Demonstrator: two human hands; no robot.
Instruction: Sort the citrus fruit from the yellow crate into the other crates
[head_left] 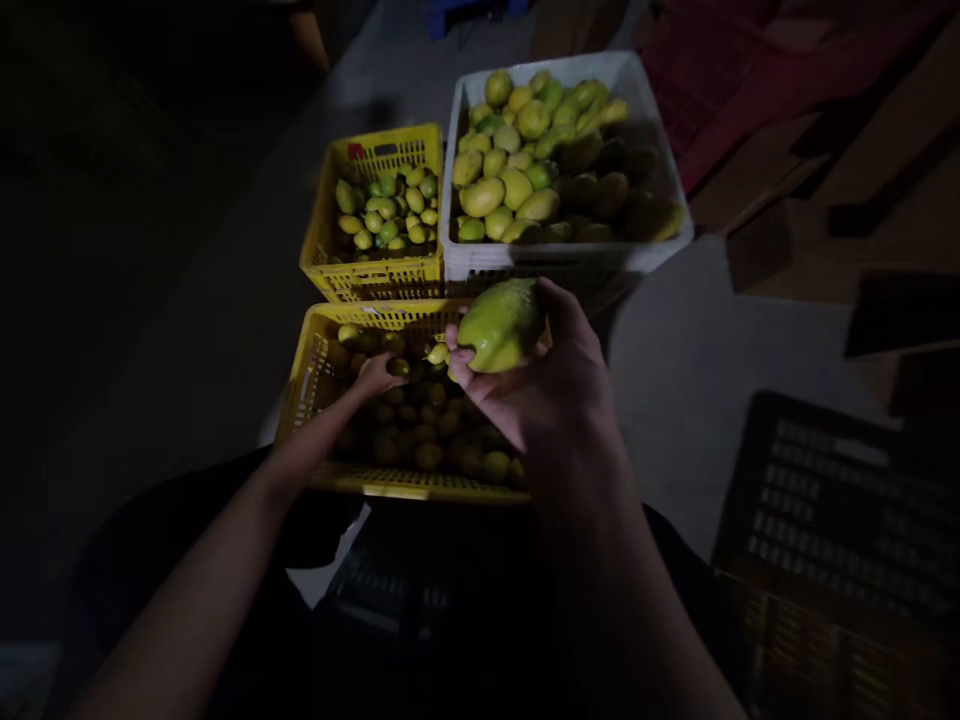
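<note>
My right hand [559,385] is raised above the near crate, its fingers wrapped round a large green-yellow lemon [501,325]. Lower and to the left, my left hand [377,376] reaches into the near yellow crate [416,491], with its fingers closed on a smaller, dark green lemon [399,367]. Many more lemons [429,457] lie in shadow in that crate below both hands. A small bright yellow lemon [438,353] shows between the hands, partly hidden by my right hand.
Behind stands a second yellow crate [371,270] with small lemons. A white crate [540,256] heaped with larger ones is to its right. A black slatted crate [795,480] is at the lower right. Cardboard boxes [772,250] and a red crate [697,80] stand farther right.
</note>
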